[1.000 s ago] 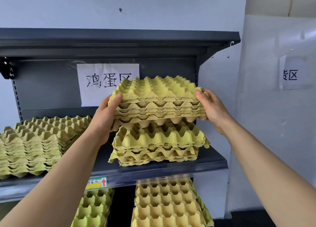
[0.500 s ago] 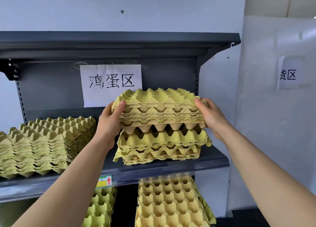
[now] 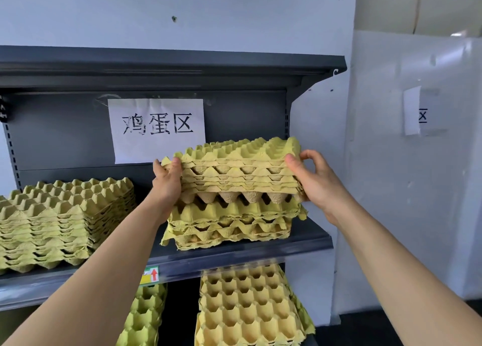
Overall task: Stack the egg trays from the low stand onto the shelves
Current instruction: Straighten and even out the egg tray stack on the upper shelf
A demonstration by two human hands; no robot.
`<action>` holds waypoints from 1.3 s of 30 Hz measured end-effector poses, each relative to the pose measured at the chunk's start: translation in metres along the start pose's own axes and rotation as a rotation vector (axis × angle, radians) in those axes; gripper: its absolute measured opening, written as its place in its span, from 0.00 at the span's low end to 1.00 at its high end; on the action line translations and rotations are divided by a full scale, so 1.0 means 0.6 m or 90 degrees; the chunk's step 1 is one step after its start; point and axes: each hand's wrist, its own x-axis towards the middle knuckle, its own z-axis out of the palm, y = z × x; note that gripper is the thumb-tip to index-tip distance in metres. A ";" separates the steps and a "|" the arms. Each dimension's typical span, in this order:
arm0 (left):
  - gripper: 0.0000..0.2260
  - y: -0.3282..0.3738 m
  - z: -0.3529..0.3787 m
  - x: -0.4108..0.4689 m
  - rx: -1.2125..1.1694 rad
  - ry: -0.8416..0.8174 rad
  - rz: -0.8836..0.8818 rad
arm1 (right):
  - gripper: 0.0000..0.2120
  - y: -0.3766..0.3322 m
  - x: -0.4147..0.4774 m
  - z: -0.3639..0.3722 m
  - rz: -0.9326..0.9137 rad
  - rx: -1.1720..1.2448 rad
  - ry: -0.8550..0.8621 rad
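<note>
I hold a bundle of several yellow-green egg trays (image 3: 234,168) between both hands. My left hand (image 3: 167,181) grips its left edge and my right hand (image 3: 315,181) grips its right edge. The bundle rests on, or just above, a short stack of egg trays (image 3: 232,225) that sits on the right part of the dark grey shelf (image 3: 234,257); its cups sit slightly out of line with the stack below. A taller stack of egg trays (image 3: 62,220) fills the shelf's left part.
A white paper sign (image 3: 156,129) hangs on the shelf's back panel. Another shelf board (image 3: 182,64) runs overhead. Below the shelf lie more egg trays (image 3: 250,306) on the right and another pile (image 3: 146,314) on the left. A white wall (image 3: 404,189) stands at right.
Both hands have lowered the bundle of trays down onto the short stack on the shelf. The view has shifted left, so the stack now appears further right.
</note>
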 end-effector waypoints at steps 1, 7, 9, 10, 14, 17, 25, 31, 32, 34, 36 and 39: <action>0.35 0.003 0.007 -0.009 0.031 0.014 -0.009 | 0.34 0.003 -0.002 -0.001 0.008 0.002 -0.013; 0.49 -0.003 0.066 -0.082 0.006 -0.090 -0.039 | 0.33 0.014 -0.014 0.001 -0.002 -0.022 -0.120; 0.54 0.008 0.080 -0.098 -0.089 -0.144 -0.059 | 0.31 0.015 -0.017 -0.008 -0.011 -0.013 -0.167; 0.56 0.019 0.087 -0.107 -0.143 -0.156 -0.072 | 0.28 0.015 -0.019 -0.015 -0.013 -0.010 -0.188; 0.56 0.060 0.122 -0.140 -0.250 -0.103 -0.138 | 0.16 0.020 -0.018 -0.040 -0.041 0.007 -0.250; 0.58 0.077 0.149 -0.148 -0.263 -0.039 -0.169 | 0.17 0.023 -0.013 -0.051 -0.050 -0.002 -0.275; 0.49 0.091 0.145 -0.121 -0.348 0.075 -0.144 | 0.24 0.025 0.000 -0.072 -0.122 -0.016 -0.250; 0.44 0.070 0.069 -0.086 -0.402 0.085 -0.092 | 0.45 0.043 0.062 -0.094 -0.200 -0.224 -0.073; 0.45 0.066 0.059 -0.083 -0.402 0.065 -0.099 | 0.47 0.043 0.071 -0.096 -0.200 -0.249 -0.078; 0.39 0.058 0.041 -0.080 -0.411 -0.001 -0.106 | 0.51 0.039 0.083 -0.098 -0.202 -0.316 -0.100; 0.17 0.047 0.028 -0.069 -0.396 -0.035 -0.082 | 0.55 0.034 0.088 -0.095 -0.223 -0.400 -0.100; 0.14 0.033 0.008 -0.051 -0.388 -0.060 -0.082 | 0.58 0.026 0.087 -0.083 -0.242 -0.431 -0.101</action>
